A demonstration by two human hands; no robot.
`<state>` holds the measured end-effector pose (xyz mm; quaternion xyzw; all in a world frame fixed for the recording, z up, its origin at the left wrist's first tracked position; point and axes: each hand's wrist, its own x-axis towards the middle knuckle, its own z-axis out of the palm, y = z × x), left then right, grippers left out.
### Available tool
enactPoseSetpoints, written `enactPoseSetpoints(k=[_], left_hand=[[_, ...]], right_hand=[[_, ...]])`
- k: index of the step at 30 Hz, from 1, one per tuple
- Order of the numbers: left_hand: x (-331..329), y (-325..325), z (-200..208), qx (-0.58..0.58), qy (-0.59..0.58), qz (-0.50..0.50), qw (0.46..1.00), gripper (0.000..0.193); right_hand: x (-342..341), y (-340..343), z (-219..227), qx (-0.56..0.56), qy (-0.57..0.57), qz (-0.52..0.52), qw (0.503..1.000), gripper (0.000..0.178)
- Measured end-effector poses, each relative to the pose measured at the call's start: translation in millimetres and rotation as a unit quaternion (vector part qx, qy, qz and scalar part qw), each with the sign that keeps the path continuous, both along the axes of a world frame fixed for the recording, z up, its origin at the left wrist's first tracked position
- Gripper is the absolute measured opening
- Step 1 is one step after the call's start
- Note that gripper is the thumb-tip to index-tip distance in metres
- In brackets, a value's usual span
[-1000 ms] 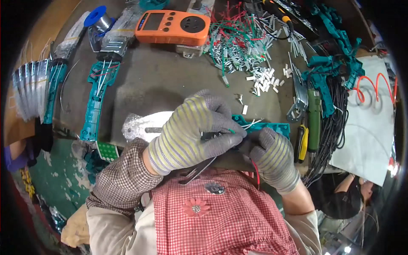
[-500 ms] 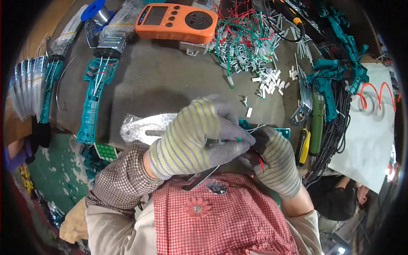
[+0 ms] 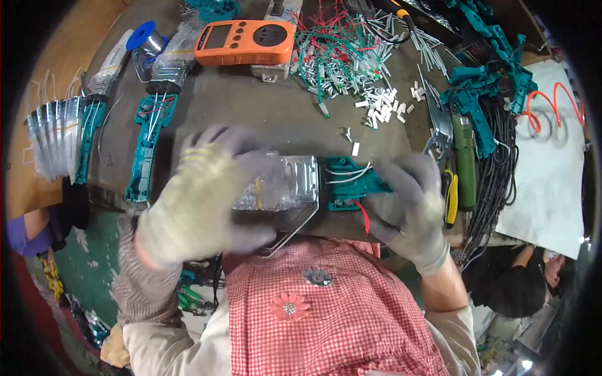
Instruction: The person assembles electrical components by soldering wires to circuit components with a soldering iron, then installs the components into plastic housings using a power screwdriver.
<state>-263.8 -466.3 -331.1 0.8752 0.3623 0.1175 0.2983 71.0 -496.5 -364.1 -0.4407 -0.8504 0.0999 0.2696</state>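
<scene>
In front of my apron lies a tool with a plastic-wrapped metal body (image 3: 285,182) and a teal handle shell (image 3: 343,199). Two white wires (image 3: 348,178) and a red wire (image 3: 364,216) come out of the shell. My left hand (image 3: 200,197), in a striped grey-and-yellow glove and blurred by motion, is open at the left end of the wrapped body. Fingers and thumb apart, my gloved right hand (image 3: 414,210) is open around the shell's right end; whether it touches the shell I cannot tell. A bent metal strip (image 3: 295,232) slants along the near side of the body.
Similar teal-handled tools (image 3: 145,144) lie at left beside a blue solder spool (image 3: 143,36). Behind are an orange meter (image 3: 244,42) and a heap of small metal parts and wires (image 3: 338,66), with white sleeves (image 3: 382,108). A green pen-shaped tool (image 3: 464,163) and yellow-handled cutter (image 3: 450,197) lie at right.
My hands have parted: the left has swung left off the wires, and the right has spread its fingers. The wrapped body and teal shell now show between them. The whole view has shifted slightly.
</scene>
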Motion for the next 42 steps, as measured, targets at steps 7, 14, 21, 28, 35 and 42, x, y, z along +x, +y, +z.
enactPoseSetpoints(k=[7, 14, 21, 28, 35, 42], left_hand=[[46, -6, -20, 0.175, 0.146, 0.029, 0.973, 0.053], [55, -16, -4, 0.265, 0.184, 0.002, 0.946, 0.051], [57, -14, -5, 0.261, 0.183, 0.002, 0.948, 0.050], [61, -11, -3, 0.248, 0.201, -0.004, 0.948, 0.046], [59, -12, -5, 0.254, 0.192, -0.009, 0.948, 0.053], [58, -15, -8, 0.269, 0.182, -0.003, 0.946, 0.053]], right_hand=[[-14, 6, -11, -0.126, -0.035, 0.009, 0.991, 0.094], [-6, -1, -3, -0.192, -0.059, 0.025, 0.979, 0.081], [-2, 15, -2, -0.238, -0.069, 0.046, 0.968, 0.073], [-4, 18, -8, -0.236, -0.046, 0.040, 0.970, 0.065], [-6, 15, -7, -0.220, -0.024, 0.019, 0.975, 0.069], [-13, 14, -2, -0.209, -0.029, 0.035, 0.977, 0.072]])
